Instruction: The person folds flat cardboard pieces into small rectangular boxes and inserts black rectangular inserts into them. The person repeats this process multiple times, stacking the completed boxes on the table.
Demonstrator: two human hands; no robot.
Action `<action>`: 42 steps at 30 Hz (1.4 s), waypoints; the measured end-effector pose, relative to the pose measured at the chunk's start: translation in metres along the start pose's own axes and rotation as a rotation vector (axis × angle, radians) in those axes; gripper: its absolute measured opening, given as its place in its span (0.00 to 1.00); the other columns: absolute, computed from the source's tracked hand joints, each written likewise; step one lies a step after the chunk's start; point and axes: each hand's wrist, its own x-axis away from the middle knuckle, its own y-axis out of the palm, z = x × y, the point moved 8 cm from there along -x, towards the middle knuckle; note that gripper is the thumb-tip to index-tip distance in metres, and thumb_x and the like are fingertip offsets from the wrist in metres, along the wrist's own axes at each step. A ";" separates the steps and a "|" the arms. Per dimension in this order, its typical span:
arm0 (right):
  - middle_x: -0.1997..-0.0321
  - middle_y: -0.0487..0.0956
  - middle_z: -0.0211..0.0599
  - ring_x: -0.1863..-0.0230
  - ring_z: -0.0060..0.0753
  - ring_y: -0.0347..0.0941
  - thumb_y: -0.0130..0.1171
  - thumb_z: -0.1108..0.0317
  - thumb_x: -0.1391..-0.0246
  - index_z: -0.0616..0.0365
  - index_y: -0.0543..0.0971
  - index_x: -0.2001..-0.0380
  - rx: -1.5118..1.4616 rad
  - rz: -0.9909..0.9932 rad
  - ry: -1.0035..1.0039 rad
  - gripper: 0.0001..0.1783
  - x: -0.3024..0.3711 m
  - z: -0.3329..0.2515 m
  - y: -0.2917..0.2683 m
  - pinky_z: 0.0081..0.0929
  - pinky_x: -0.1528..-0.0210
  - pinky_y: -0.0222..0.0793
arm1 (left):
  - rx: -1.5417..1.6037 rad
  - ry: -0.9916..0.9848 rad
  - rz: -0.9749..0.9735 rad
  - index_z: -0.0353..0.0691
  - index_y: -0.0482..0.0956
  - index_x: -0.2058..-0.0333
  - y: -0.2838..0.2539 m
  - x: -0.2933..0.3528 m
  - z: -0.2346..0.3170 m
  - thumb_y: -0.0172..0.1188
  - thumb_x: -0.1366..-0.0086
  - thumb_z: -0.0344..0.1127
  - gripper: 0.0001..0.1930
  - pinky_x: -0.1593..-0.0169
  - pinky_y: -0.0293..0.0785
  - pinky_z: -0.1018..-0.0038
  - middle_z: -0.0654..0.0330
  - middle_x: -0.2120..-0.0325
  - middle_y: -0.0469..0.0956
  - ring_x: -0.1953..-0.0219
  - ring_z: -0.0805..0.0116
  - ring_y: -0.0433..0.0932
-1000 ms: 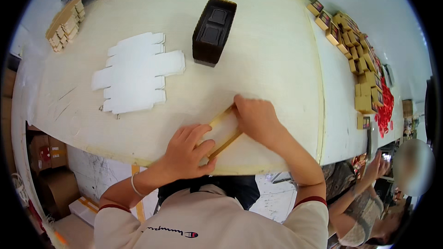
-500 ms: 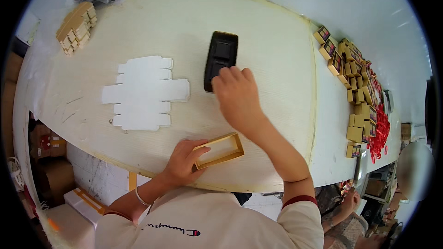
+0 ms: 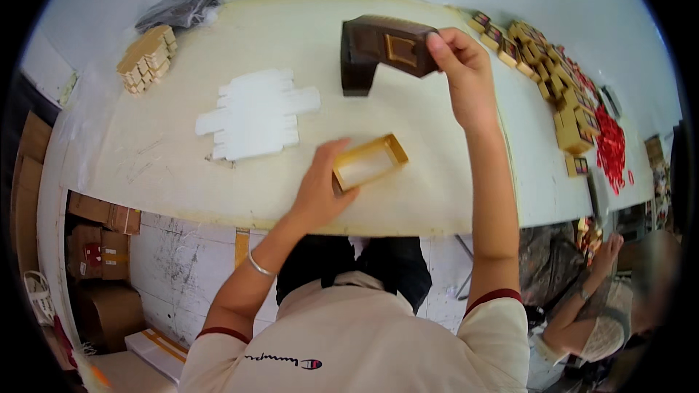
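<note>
In my right hand (image 3: 466, 73), thumb and fingers pinch the right end of a dark brown moulded plastic tray (image 3: 400, 45). That end is raised and tilted above the table. Below its left end stands a dark block, seemingly a stack of like trays (image 3: 357, 71); whether they touch, I cannot tell. My left hand (image 3: 325, 185) grips the left end of a shallow gold-rimmed cardboard box (image 3: 371, 163), open at the top with a pale inside. To the left lies a stack of flat white die-cut card blanks (image 3: 256, 114).
A stack of tan cut cardboard (image 3: 148, 57) and a grey plastic bag (image 3: 178, 7) lie at the far left. Along the right are many small gold boxes (image 3: 568, 131) and a heap of red ribbons (image 3: 610, 149). Another person's arm (image 3: 582, 298) shows at lower right.
My right hand has risen and moved right and away, lifting one end of a dark tray. My left hand with the gold box appears farther up in view; the whole view has shifted.
</note>
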 end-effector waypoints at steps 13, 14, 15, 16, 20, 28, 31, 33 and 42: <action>0.76 0.76 0.26 0.77 0.16 0.71 0.56 0.56 0.40 0.60 0.76 0.69 -0.174 -0.104 0.817 0.16 0.139 0.109 -0.051 0.14 0.74 0.68 | -0.040 0.078 -0.064 0.43 0.62 0.40 0.009 0.000 0.004 0.68 0.50 0.30 0.38 0.40 0.62 0.66 0.55 0.45 0.67 0.42 0.57 0.65; 0.76 0.76 0.27 0.77 0.17 0.71 0.55 0.56 0.40 0.60 0.76 0.69 -0.148 -0.094 0.858 0.17 0.142 0.112 -0.050 0.14 0.74 0.70 | -0.059 0.110 -0.073 0.43 0.62 0.40 0.011 -0.002 0.005 0.68 0.50 0.30 0.38 0.40 0.63 0.66 0.55 0.45 0.67 0.42 0.57 0.65; 0.76 0.76 0.27 0.77 0.17 0.71 0.55 0.55 0.40 0.61 0.76 0.68 -0.160 -0.113 0.848 0.17 0.142 0.115 -0.048 0.14 0.74 0.71 | -0.080 0.143 -0.085 0.43 0.62 0.40 0.012 -0.003 0.007 0.68 0.50 0.30 0.37 0.40 0.63 0.66 0.55 0.45 0.67 0.42 0.56 0.65; 0.76 0.77 0.28 0.78 0.17 0.72 0.55 0.55 0.40 0.63 0.76 0.68 -0.172 -0.133 0.839 0.18 0.142 0.122 -0.047 0.14 0.74 0.72 | -0.101 0.177 -0.097 0.43 0.63 0.41 0.014 -0.003 0.009 0.68 0.50 0.31 0.37 0.40 0.63 0.66 0.55 0.45 0.66 0.42 0.56 0.65; 0.72 0.76 0.31 0.76 0.18 0.71 0.56 0.57 0.40 0.65 0.75 0.65 -0.118 -0.090 0.869 0.18 0.144 0.112 -0.037 0.16 0.72 0.75 | -0.141 0.217 -0.036 0.43 0.63 0.41 0.012 -0.002 0.012 0.69 0.49 0.32 0.36 0.40 0.63 0.65 0.54 0.45 0.67 0.42 0.54 0.65; 0.69 0.76 0.33 0.74 0.15 0.68 0.66 0.65 0.50 0.62 0.74 0.50 0.272 -0.228 0.373 0.24 0.144 0.058 -0.025 0.14 0.81 0.59 | -0.165 0.188 -0.071 0.44 0.62 0.41 0.015 -0.002 0.016 0.69 0.50 0.32 0.37 0.40 0.63 0.64 0.54 0.45 0.67 0.42 0.53 0.64; 0.74 0.76 0.34 0.78 0.18 0.69 0.65 0.68 0.50 0.67 0.77 0.56 0.261 -0.122 0.527 0.19 0.140 0.054 -0.050 0.14 0.83 0.63 | -0.177 0.147 -0.082 0.45 0.62 0.41 0.014 0.000 0.021 0.68 0.49 0.33 0.37 0.43 0.66 0.63 0.55 0.45 0.66 0.42 0.53 0.64; 0.73 0.77 0.35 0.76 0.20 0.71 0.64 0.68 0.48 0.70 0.77 0.56 0.215 -0.115 0.646 0.19 0.145 0.056 -0.047 0.15 0.81 0.68 | -0.175 0.136 -0.127 0.46 0.62 0.41 0.016 -0.002 0.026 0.69 0.50 0.32 0.37 0.42 0.65 0.63 0.55 0.44 0.66 0.42 0.53 0.64; 0.54 0.75 0.42 0.59 0.30 0.72 0.61 0.59 0.44 0.68 0.73 0.48 0.469 -0.352 0.504 0.27 0.139 0.057 -0.020 0.27 0.58 0.72 | -0.257 0.207 -0.352 0.44 0.68 0.43 0.016 -0.024 0.018 0.69 0.52 0.30 0.34 0.43 0.66 0.65 0.56 0.45 0.67 0.43 0.55 0.65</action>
